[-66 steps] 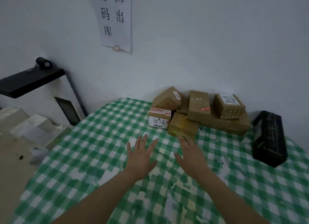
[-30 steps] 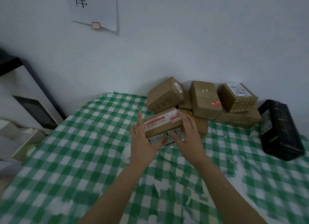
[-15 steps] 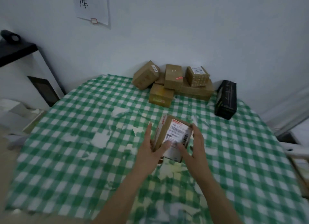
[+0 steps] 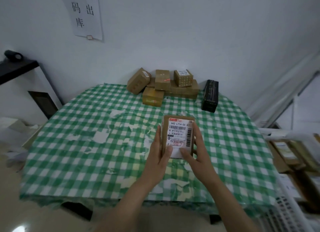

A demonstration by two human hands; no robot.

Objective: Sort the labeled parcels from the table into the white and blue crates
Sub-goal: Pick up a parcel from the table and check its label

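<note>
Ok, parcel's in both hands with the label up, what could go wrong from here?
Thumbs of the left hand and right hand cover the label's lower part, so a misread could missort the parcel. It's held only by its edges over the table; freeing one hand may drop it.

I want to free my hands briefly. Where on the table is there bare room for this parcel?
Left of the held parcel, the table is bare cloth from near edge to the brown parcel pile. So is the right side below the black box. The far edge by the wall is crowded.
</note>
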